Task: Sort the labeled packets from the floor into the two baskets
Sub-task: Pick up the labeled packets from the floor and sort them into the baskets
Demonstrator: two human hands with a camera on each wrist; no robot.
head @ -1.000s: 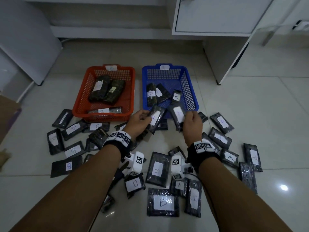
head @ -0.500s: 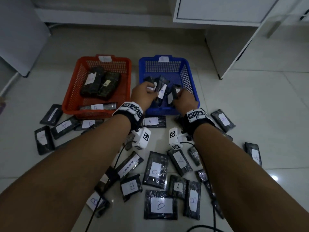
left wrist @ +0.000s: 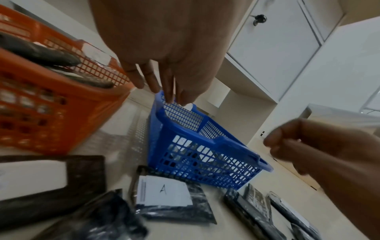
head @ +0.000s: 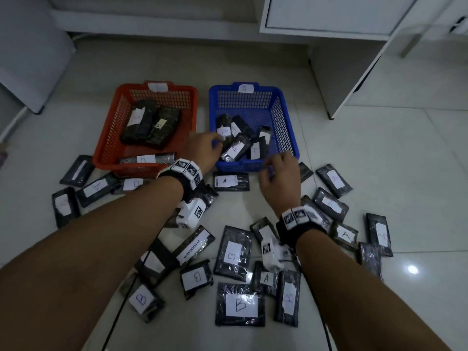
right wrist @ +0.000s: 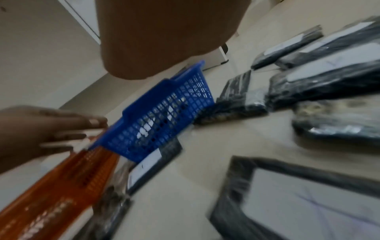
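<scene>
Many black packets with white A or B labels lie on the tiled floor, among them an A packet (head: 230,181) just before the blue basket (head: 286,127) and a large B packet (head: 240,304) near me. The blue basket holds several packets, one marked A (head: 235,149). The red basket (head: 106,138) holds B packets. My left hand (head: 215,143) hovers over the blue basket's front left corner, fingers straight and empty (left wrist: 160,87). My right hand (head: 268,171) hangs in front of the basket's front rim, fingers loosely curled, holding nothing.
A white cabinet (head: 342,72) stands behind and right of the baskets. A white panel (head: 30,59) leans at the far left. Packets crowd the floor left, right and in front of the baskets. A dark cable (head: 119,315) runs under my left arm.
Both hands carried a packet each to the blue basket and let go. Those packets now lie inside it, and both hands have drawn back empty, the right one farther.
</scene>
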